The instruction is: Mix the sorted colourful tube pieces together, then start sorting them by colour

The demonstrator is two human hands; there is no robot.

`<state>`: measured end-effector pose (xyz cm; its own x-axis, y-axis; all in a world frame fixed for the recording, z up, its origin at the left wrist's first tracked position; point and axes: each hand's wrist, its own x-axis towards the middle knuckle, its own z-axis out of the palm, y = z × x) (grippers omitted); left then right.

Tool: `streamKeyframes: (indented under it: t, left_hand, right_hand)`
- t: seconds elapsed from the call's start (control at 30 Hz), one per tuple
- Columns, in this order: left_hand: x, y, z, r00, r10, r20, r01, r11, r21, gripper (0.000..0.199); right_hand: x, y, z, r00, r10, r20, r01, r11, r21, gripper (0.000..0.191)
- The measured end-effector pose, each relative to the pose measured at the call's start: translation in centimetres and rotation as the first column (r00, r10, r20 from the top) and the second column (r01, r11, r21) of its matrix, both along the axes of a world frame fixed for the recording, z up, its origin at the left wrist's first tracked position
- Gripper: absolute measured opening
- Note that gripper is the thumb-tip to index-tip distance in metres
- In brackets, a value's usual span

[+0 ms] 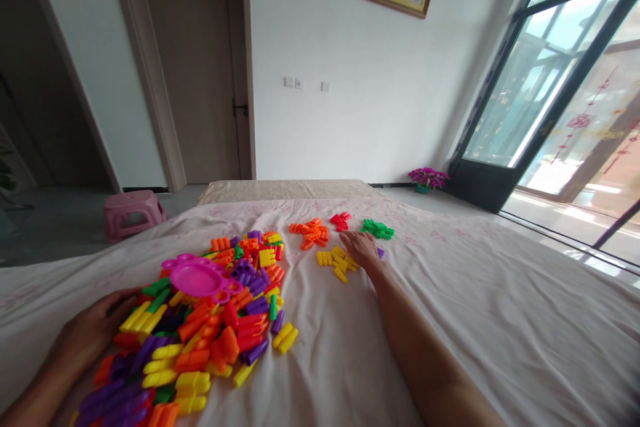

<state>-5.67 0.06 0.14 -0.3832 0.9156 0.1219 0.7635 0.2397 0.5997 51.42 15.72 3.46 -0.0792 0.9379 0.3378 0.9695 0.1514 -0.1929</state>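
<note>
A large mixed heap of orange, yellow, purple, red and green plastic pieces (pixel 200 340) lies on the cloth at the left, with a pink tray-like piece (pixel 195 278) on top. My left hand (pixel 103 320) rests against the heap's left edge, beside yellow and green pieces; its fingertips are partly hidden. Farther away, my right hand (pixel 361 247) reaches over the small sorted groups, and what is under its fingers is hidden. Around it lie orange pieces (pixel 313 233), red pieces (pixel 341 221), green pieces (pixel 379 229), yellow pieces (pixel 335 259) and a purple piece (pixel 381 253).
A pale patterned cloth (pixel 500 320) with wrinkles covers the surface. Beyond its left side stands a pink plastic stool (pixel 134 213). A pot of magenta flowers (pixel 429 179) is on the floor near the glass door (pixel 550 80) at the right.
</note>
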Motion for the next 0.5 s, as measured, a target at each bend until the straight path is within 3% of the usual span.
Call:
streamKeyframes:
  t: [0.07,0.17,0.37,0.43,0.5]
  left_hand:
    - [-0.2,0.1,-0.1,0.998,-0.013,0.069,0.015,0.999,-0.04,0.051]
    - [-0.6,0.3,-0.3,0.997,-0.021,0.07,0.024,0.999,-0.04,0.052]
    - [-0.9,0.4,-0.6,0.999,-0.038,0.039,0.039,0.999,-0.033,0.049]
    - [-1.1,0.5,-0.8,0.997,-0.047,0.061,0.049,0.999,-0.024,0.049]
    - [-1.2,0.6,-1.1,0.996,-0.052,0.074,0.054,0.998,-0.02,0.049]
  right_hand:
    - [-0.6,-0.5,0.4,0.998,0.05,-0.044,-0.047,0.997,0.065,0.041]
    - [-3.1,-1.6,1.1,0.964,0.243,-0.111,-0.232,0.967,0.105,0.029]
    - [-11.5,-5.4,0.9,0.745,0.649,-0.155,-0.639,0.761,0.114,0.027]
    - [-13.6,-6.4,0.5,0.693,0.711,-0.119,-0.705,0.703,0.096,0.03]
    - [-14.7,-6.9,0.1,0.684,0.724,-0.089,-0.72,0.689,0.076,0.029]
